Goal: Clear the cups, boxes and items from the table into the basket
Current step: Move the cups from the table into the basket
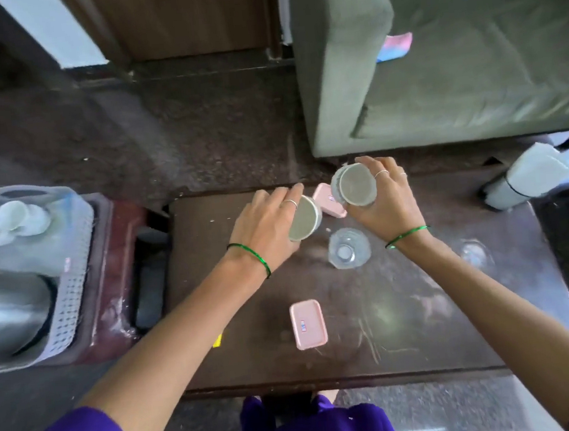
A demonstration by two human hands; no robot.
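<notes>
A: Each grip holds a cup, tilted, above the far tabletop [422, 306]: left hand [264, 231] wraps one cup [305, 218], right hand [390, 199] the other cup [354, 185].

B: They look light and rigid, so holding round the wall should do.

A: The clear glass [349, 248] looks fragile and slippery; take it low. Two pink boxes [308, 324] wait; the basket [71, 268] sits left.

A dark scratched desk [423, 323] carries two pink boxes [309, 328] [326, 203], a clear glass [349, 248] between them, another glass [475, 254] rightward.
</notes>
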